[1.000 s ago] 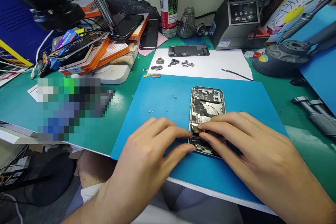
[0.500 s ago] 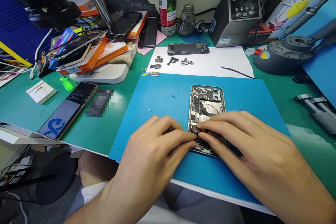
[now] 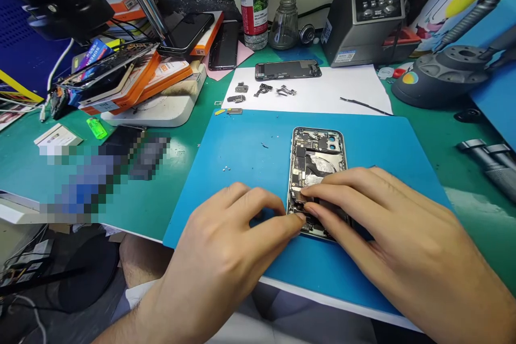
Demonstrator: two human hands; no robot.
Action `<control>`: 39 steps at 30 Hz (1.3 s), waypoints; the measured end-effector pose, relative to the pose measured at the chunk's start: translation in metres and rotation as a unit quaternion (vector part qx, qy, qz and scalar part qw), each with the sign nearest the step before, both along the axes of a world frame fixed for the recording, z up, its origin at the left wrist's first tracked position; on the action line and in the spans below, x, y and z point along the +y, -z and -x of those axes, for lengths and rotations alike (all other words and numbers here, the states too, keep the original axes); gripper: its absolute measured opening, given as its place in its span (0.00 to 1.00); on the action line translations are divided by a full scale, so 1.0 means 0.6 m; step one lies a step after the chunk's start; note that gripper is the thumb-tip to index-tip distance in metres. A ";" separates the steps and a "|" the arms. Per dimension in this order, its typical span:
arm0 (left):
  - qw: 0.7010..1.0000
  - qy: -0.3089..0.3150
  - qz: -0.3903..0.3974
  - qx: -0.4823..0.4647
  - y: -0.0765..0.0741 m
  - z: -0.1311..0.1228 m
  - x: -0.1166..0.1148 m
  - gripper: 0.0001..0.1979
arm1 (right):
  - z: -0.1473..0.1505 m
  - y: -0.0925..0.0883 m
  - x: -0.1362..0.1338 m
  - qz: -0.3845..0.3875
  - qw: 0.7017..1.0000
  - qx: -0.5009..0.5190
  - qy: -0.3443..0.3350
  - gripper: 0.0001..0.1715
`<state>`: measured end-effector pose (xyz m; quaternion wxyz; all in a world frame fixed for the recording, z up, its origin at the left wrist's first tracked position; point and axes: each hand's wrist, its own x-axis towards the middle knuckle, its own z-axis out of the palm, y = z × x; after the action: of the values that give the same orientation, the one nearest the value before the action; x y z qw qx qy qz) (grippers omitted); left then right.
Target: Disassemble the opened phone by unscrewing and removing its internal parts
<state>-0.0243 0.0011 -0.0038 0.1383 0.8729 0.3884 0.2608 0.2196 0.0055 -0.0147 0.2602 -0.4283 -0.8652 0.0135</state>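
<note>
An opened smartphone (image 3: 322, 164) lies on the blue mat with its circuit boards, flex cables and camera holes bare. My left hand (image 3: 237, 242) is at its lower left edge, fingers curled and pressed together, the fingertips resting on the frame and the lower inside. My right hand (image 3: 395, 226) reaches over the phone's lower right side. Its thumb and forefinger close in on a tiny dark part near the phone's lower left inside, too small to name. The right palm and fingers hide much of the phone's lower right.
Small screws and metal brackets lie on the blue mat (image 3: 242, 145) and the white paper (image 3: 342, 83). A detached dark phone part (image 3: 287, 70) sits behind. Further back stand a bottle (image 3: 253, 5), a glass jar (image 3: 284, 27) and a soldering station (image 3: 358, 27). Stacked boxes (image 3: 121, 91) are left.
My left fingertips have slid slightly down along the phone's lower left, and its thumb is now hidden behind the forefinger. My right hand has hardly moved. The whole view has shifted a little.
</note>
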 end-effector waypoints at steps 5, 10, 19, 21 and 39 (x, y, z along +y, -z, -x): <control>1.000 0.003 -0.019 0.007 0.004 0.005 -0.003 0.12 | 0.000 0.000 0.001 -0.004 1.000 0.000 0.002 0.10; 0.997 0.050 -0.038 0.051 -0.002 0.009 0.003 0.17 | 0.002 -0.003 0.002 0.006 1.000 0.005 0.001 0.10; 0.997 0.055 -0.040 0.043 0.000 0.009 0.003 0.16 | 0.003 -0.002 0.004 0.013 1.000 0.007 0.004 0.10; 0.997 0.057 -0.035 0.044 -0.001 0.008 0.004 0.17 | 0.003 -0.001 0.005 0.017 1.000 0.003 0.003 0.10; 0.993 0.068 -0.086 0.043 0.001 0.015 0.002 0.17 | 0.002 -0.004 0.003 0.005 1.000 0.000 0.010 0.09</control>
<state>-0.0334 0.0025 -0.0045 0.0633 0.9162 0.3102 0.2455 0.2184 0.0076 -0.0121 0.2582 -0.4379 -0.8610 0.0148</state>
